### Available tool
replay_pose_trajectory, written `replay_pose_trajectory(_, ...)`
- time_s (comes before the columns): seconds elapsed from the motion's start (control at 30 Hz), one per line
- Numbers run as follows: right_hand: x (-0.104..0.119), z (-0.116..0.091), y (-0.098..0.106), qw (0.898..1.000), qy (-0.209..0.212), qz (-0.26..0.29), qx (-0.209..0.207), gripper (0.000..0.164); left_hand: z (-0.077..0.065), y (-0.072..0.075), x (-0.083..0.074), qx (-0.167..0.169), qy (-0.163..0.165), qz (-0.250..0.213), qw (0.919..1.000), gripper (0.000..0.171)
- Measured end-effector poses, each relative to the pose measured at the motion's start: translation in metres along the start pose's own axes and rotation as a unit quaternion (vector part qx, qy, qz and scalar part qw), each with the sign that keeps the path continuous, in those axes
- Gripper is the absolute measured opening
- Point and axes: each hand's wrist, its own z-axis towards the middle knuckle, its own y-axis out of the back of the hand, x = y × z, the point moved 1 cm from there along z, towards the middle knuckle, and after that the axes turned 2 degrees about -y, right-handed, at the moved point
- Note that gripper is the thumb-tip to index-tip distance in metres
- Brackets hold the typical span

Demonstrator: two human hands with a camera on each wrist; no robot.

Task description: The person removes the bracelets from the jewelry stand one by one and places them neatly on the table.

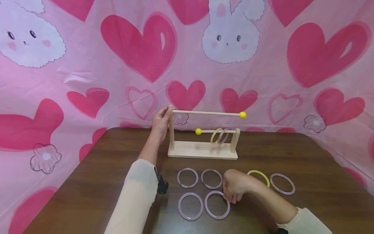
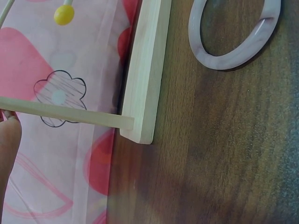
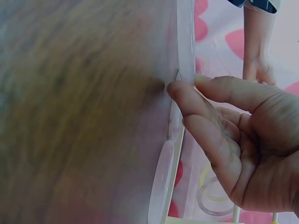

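Observation:
A wooden stand (image 1: pixel 201 150) has two posts, each bearing a rod with a yellow ball at its end. My left hand (image 1: pixel 161 123) grips the top of the taller left post (image 1: pixel 171 131); in the left wrist view only part of that hand (image 2: pixel 9 140) shows at the edge. A yellow ring (image 1: pixel 212 139) and a purple ring (image 1: pixel 219 140) hang on the lower rod (image 1: pixel 205 131). Down on the table, my right hand (image 1: pixel 236 185) pinches the edge of the front purple ring (image 1: pixel 217 217) between thumb and forefinger, as the right wrist view shows.
Three more purple rings lie left of and behind my right hand: one (image 1: pixel 179 208) in front, two (image 1: pixel 187 187) (image 1: pixel 211 187) behind. Right of it are a yellow ring (image 1: pixel 264 177), partly behind my forearm, and a purple ring (image 1: pixel 284 192). A pink heart-patterned cloth (image 1: pixel 117 71) hangs behind the table.

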Motion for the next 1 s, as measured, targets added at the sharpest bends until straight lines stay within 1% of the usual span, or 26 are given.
replay_pose_trajectory(0.17,-0.001,-0.001,0.0,1.0,-0.001,-0.001,-0.003,0.017,0.0,0.0,0.0,0.001,0.004,0.002,1.0,0.014)
replay_pose_trajectory(0.43,-0.001,0.0,0.001,1.0,-0.006,-0.001,-0.022,0.017,0.0,0.001,0.001,0.004,0.002,0.001,1.0,0.016)
replay_pose_trajectory(0.67,-0.003,0.0,0.004,1.0,0.001,0.006,-0.028,0.018,0.001,0.001,0.001,0.005,0.001,0.0,1.0,0.019)
replay_pose_trajectory(0.8,-0.003,0.002,0.006,0.999,0.002,0.016,-0.035,0.017,0.0,0.001,0.0,0.009,0.002,0.003,1.0,0.015)
replay_pose_trajectory(1.0,-0.006,0.005,0.014,0.998,0.023,0.032,-0.049,0.012,-0.001,0.0,-0.001,0.004,0.006,0.007,0.9999,0.013)
